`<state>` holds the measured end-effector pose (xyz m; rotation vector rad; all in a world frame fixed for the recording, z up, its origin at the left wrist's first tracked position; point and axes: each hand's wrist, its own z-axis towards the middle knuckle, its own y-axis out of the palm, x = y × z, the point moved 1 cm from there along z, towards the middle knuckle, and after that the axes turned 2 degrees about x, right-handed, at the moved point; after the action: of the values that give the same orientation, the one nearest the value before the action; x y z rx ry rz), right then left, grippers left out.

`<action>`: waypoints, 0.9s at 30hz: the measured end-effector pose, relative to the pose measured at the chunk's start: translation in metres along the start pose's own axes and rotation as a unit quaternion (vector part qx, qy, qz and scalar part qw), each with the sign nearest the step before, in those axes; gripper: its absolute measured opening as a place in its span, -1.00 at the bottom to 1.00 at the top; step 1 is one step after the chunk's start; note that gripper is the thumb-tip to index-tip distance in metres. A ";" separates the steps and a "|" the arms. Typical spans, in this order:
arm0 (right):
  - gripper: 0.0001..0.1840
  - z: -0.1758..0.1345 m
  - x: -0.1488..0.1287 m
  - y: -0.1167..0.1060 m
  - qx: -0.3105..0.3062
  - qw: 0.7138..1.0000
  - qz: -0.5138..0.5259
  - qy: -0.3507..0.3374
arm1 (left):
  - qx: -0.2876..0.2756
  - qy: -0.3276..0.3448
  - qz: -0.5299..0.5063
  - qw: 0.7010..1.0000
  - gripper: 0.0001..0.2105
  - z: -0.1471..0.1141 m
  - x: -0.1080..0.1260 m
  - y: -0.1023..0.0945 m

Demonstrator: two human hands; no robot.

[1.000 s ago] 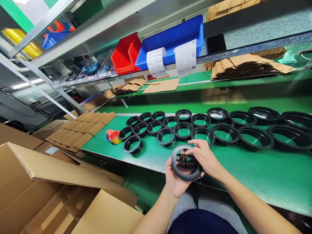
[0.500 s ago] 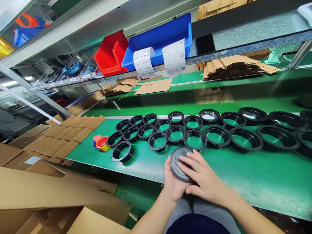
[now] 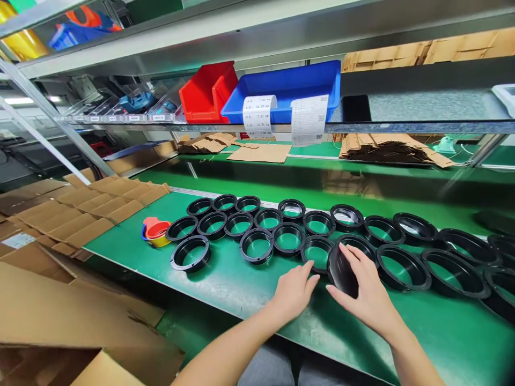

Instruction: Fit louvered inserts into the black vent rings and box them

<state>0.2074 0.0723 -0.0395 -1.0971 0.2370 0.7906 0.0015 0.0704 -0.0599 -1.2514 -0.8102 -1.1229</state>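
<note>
Tilted on edge above the green bench, a round black cover (image 3: 341,272) is gripped by my right hand (image 3: 368,292), thumb low and fingers along its upper side. My left hand (image 3: 294,289) is just to the left, thumb and forefinger apart at the near rim of a black flanged ring (image 3: 309,249); whether it touches the rim is unclear. Several more such rings stand in rows on the bench, one of them (image 3: 190,254) at the left front and another (image 3: 256,246) nearer the middle. The cover hides part of the ring behind it.
Red, yellow and blue tape rolls (image 3: 156,231) lie at the bench's left. Folded cardboard (image 3: 92,206) and an open carton (image 3: 68,311) stand beside it. Above, a shelf bears a red bin (image 3: 207,96), a blue bin (image 3: 289,88) with printed labels, and a phone (image 3: 356,108).
Both hands have moved forward from the bench's near edge to the rings. My left hand has let go of the cover; my right hand now holds it, turned on edge. The camera view has shifted.
</note>
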 end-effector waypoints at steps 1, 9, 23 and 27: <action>-0.15 0.000 0.002 0.000 -0.008 1.000 -0.020 -0.005 | -0.010 0.014 0.036 0.999 -0.64 -0.002 0.000 -0.002; -0.02 0.001 -0.020 0.023 -0.104 0.983 -0.115 -0.099 | -0.128 -0.022 0.064 0.989 -0.63 -0.060 0.007 -0.027; -0.17 0.020 -0.036 0.028 -0.096 0.970 -0.145 -0.173 | -0.025 -0.059 0.012 0.998 -0.72 -0.063 -0.028 -0.051; -0.15 0.026 -0.040 0.035 -0.052 0.984 -0.123 -0.121 | -0.026 -0.072 0.012 0.997 -0.74 -0.058 -0.037 -0.052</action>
<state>0.1502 0.0840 -0.0309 -1.0910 -0.1446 0.7122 -0.0647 0.0231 -0.0892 -1.3949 -0.8759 -1.0495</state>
